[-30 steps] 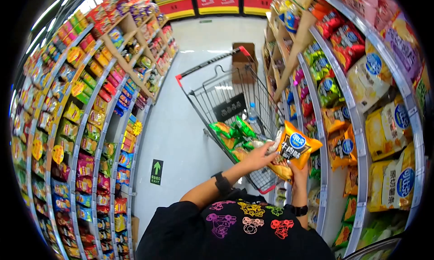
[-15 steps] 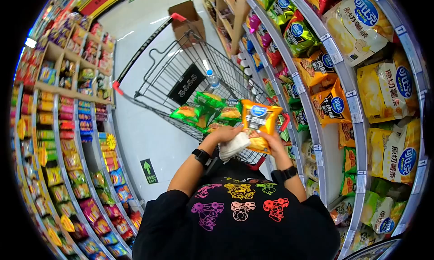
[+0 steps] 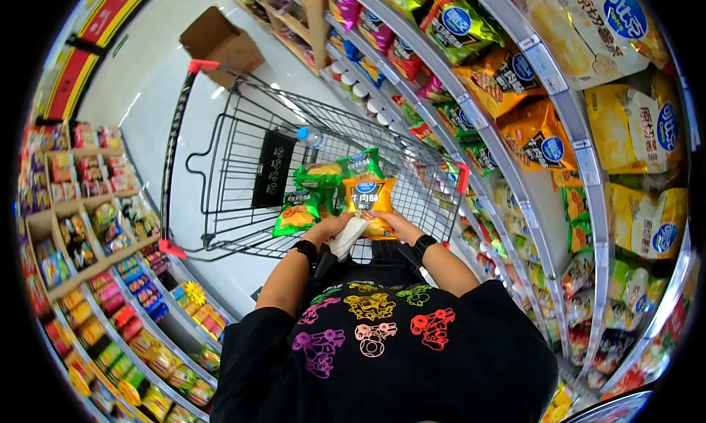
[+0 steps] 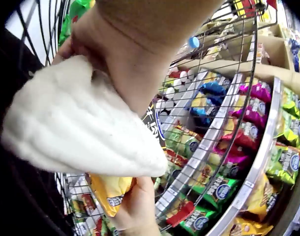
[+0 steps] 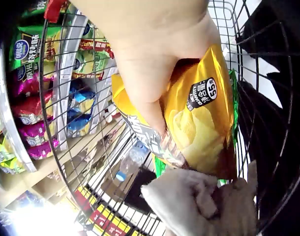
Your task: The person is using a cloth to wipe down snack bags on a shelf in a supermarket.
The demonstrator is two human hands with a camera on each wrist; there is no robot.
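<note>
Over the near end of a wire shopping cart point(image 3: 273, 169), my right hand point(image 3: 392, 226) grips an orange bag of potato chips point(image 3: 370, 195) by its lower part. In the right wrist view its thumb presses across the creased packet point(image 5: 204, 123). My left hand point(image 3: 329, 226) holds a bunched white cloth point(image 3: 348, 239) beside the bag's lower left corner. That cloth point(image 4: 81, 123) covers much of the left wrist view and hides the fingers under it. Several green chip bags point(image 3: 300, 211) lie in the cart just behind, along with a clear water bottle point(image 3: 310, 137) with a blue cap.
Shelves of chip bags point(image 3: 540, 147) curve close along the right side of the cart. A brown cardboard box point(image 3: 220, 44) sits on the floor beyond it. Snack shelves point(image 3: 110, 276) stand at the left, with red and yellow bins point(image 3: 92, 48) farther off.
Both hands have brought the orange bag lower and left, down to the green bags in the cart. The white cloth stays in the left hand. The view has turned toward the right-hand shelves.
</note>
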